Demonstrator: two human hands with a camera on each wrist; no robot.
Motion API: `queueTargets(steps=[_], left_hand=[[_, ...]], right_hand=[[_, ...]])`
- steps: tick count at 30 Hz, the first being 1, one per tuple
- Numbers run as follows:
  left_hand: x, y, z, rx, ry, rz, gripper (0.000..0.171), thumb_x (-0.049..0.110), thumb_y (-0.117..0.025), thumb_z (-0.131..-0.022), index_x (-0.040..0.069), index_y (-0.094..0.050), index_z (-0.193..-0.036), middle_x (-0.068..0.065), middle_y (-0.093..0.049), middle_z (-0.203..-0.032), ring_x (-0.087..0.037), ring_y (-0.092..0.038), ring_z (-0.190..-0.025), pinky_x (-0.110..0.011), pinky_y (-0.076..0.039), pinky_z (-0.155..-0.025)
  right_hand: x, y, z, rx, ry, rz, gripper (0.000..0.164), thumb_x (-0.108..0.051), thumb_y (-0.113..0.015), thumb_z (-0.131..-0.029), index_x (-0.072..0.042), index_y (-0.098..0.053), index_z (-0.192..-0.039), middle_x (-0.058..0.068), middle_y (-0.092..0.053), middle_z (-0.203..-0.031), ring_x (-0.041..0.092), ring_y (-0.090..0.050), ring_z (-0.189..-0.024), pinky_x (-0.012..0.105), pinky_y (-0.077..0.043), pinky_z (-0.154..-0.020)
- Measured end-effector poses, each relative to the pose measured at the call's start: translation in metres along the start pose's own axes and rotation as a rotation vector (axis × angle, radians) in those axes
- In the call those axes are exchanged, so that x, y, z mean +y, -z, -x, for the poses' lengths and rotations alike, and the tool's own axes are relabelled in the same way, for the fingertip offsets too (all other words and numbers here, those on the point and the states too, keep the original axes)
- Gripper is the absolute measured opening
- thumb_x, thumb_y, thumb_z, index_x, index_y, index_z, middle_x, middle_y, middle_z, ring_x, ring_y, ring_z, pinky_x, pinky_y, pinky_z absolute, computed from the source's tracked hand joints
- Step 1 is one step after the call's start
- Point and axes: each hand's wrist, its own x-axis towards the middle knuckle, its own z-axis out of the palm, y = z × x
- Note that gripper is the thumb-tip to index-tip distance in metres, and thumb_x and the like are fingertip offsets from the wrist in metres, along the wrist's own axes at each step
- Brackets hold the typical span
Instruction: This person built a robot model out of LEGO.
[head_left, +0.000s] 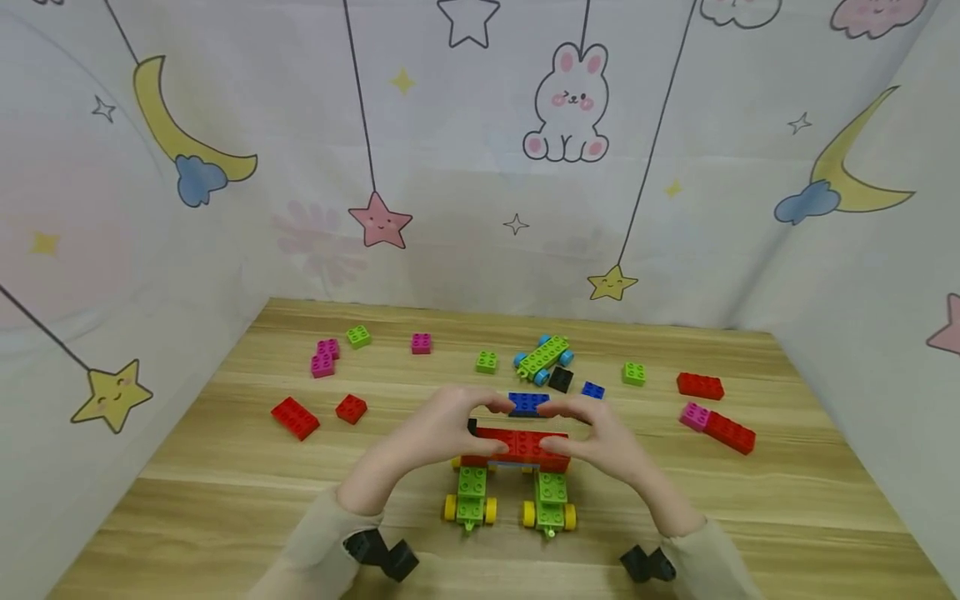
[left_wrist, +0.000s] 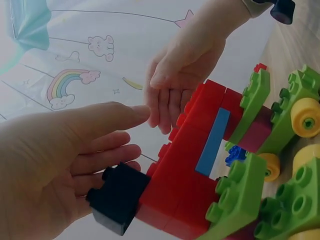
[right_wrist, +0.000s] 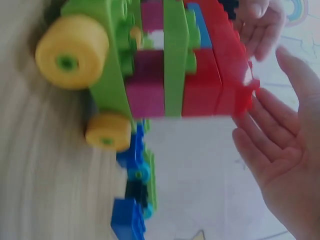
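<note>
Between my two hands stands a toy brick build topped by a wall of red bricks [head_left: 517, 446], with a light blue strip [left_wrist: 214, 142] set in it. Below are two green wheeled bases, the left base [head_left: 472, 492] and the right base [head_left: 552, 490], both with yellow wheels; magenta bricks [right_wrist: 145, 90] sit between green parts. My left hand [head_left: 447, 427] curves loosely beside the left end, fingers near a black brick [left_wrist: 120, 197] attached there. Facing it, my right hand [head_left: 603, 435] has its extended fingertips close by the red right end. Neither hand grips a brick.
Behind the build lie a blue brick [head_left: 528, 404], a black brick [head_left: 561, 380] and a green car base [head_left: 544, 358] with blue wheels. Loose red [head_left: 296, 417], magenta [head_left: 422, 343] and green bricks [head_left: 633, 373] are scattered about. A printed cloth [head_left: 465, 167] encloses the wooden table [head_left: 225, 500].
</note>
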Motion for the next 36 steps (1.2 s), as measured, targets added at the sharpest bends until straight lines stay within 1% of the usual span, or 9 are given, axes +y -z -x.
queueTargets(steps=[4, 7, 9, 12, 14, 18, 23, 29, 36], left_hand=[[0.006, -0.002, -0.007, -0.002, -0.004, -0.010, 0.037, 0.018, -0.078, -0.084, 0.006, -0.069, -0.118, -0.005, -0.071, -0.114, -0.021, -0.065, -0.107, -0.036, -0.054, -0.093], [0.009, -0.004, -0.012, -0.011, 0.002, -0.010, 0.036, 0.019, -0.077, -0.085, 0.006, -0.069, -0.118, -0.006, -0.071, -0.114, -0.021, -0.065, -0.108, -0.036, -0.054, -0.094], [0.012, -0.006, -0.014, -0.024, 0.012, -0.013, 0.037, 0.020, -0.076, -0.086, 0.006, -0.069, -0.119, -0.006, -0.071, -0.115, -0.021, -0.065, -0.109, -0.037, -0.053, -0.095], [0.012, -0.009, -0.017, -0.059, 0.035, -0.014, 0.040, 0.021, -0.077, -0.085, 0.007, -0.068, -0.121, -0.006, -0.070, -0.118, -0.021, -0.064, -0.112, -0.037, -0.052, -0.097], [0.012, -0.011, -0.018, -0.082, 0.051, -0.012, 0.042, 0.021, -0.079, -0.083, 0.007, -0.068, -0.121, -0.006, -0.070, -0.119, -0.021, -0.064, -0.114, -0.037, -0.052, -0.098], [0.011, -0.014, -0.019, -0.115, 0.058, -0.003, 0.044, 0.019, -0.081, -0.081, 0.007, -0.069, -0.121, -0.007, -0.071, -0.119, -0.022, -0.064, -0.113, -0.037, -0.052, -0.097], [0.009, -0.014, -0.017, -0.114, 0.066, 0.013, 0.040, 0.015, -0.081, -0.080, 0.006, -0.070, -0.118, -0.007, -0.072, -0.115, -0.021, -0.065, -0.110, -0.037, -0.053, -0.094], [0.007, -0.013, -0.015, -0.103, 0.092, 0.040, 0.037, 0.012, -0.080, -0.080, 0.005, -0.072, -0.116, -0.008, -0.073, -0.112, -0.021, -0.068, -0.105, -0.039, -0.055, -0.092], [0.006, -0.013, -0.014, -0.109, 0.111, 0.002, 0.036, 0.014, -0.080, -0.081, 0.007, -0.072, -0.115, -0.006, -0.073, -0.111, -0.018, -0.068, -0.103, -0.034, -0.056, -0.089]], right_hand=[[0.007, 0.013, 0.001, 0.075, -0.052, 0.048, 0.032, -0.015, -0.072, -0.088, -0.003, -0.068, -0.118, 0.011, -0.070, -0.115, 0.029, -0.065, -0.106, 0.052, -0.052, -0.093], [0.015, 0.021, -0.001, 0.134, -0.050, 0.093, 0.030, -0.013, -0.073, -0.088, -0.002, -0.068, -0.115, 0.012, -0.072, -0.111, 0.030, -0.067, -0.101, 0.054, -0.053, -0.088], [0.020, 0.026, -0.003, 0.168, -0.034, 0.116, 0.029, -0.011, -0.073, -0.087, -0.001, -0.069, -0.113, 0.014, -0.073, -0.107, 0.032, -0.068, -0.097, 0.053, -0.054, -0.086], [0.028, 0.033, -0.008, 0.192, -0.052, 0.143, 0.029, -0.010, -0.074, -0.086, 0.000, -0.069, -0.113, 0.016, -0.072, -0.106, 0.033, -0.069, -0.097, 0.053, -0.055, -0.085], [0.033, 0.035, -0.011, 0.193, -0.077, 0.158, 0.031, -0.010, -0.074, -0.086, 0.001, -0.068, -0.114, 0.017, -0.072, -0.107, 0.036, -0.068, -0.099, 0.055, -0.054, -0.086], [0.042, 0.039, -0.018, 0.172, -0.134, 0.203, 0.032, -0.014, -0.074, -0.087, 0.000, -0.068, -0.115, 0.018, -0.071, -0.111, 0.036, -0.067, -0.103, 0.056, -0.053, -0.089], [0.052, 0.043, -0.028, 0.147, -0.162, 0.235, 0.034, -0.017, -0.074, -0.087, -0.001, -0.068, -0.117, 0.018, -0.070, -0.113, 0.036, -0.066, -0.103, 0.053, -0.053, -0.090], [0.063, 0.045, -0.041, 0.106, -0.193, 0.234, 0.037, -0.017, -0.074, -0.087, 0.001, -0.067, -0.118, 0.019, -0.069, -0.115, 0.036, -0.066, -0.104, 0.052, -0.053, -0.091], [0.081, 0.042, -0.052, 0.040, -0.264, 0.214, 0.040, -0.018, -0.072, -0.089, 0.002, -0.065, -0.123, 0.021, -0.067, -0.120, 0.037, -0.063, -0.108, 0.051, -0.051, -0.094]])
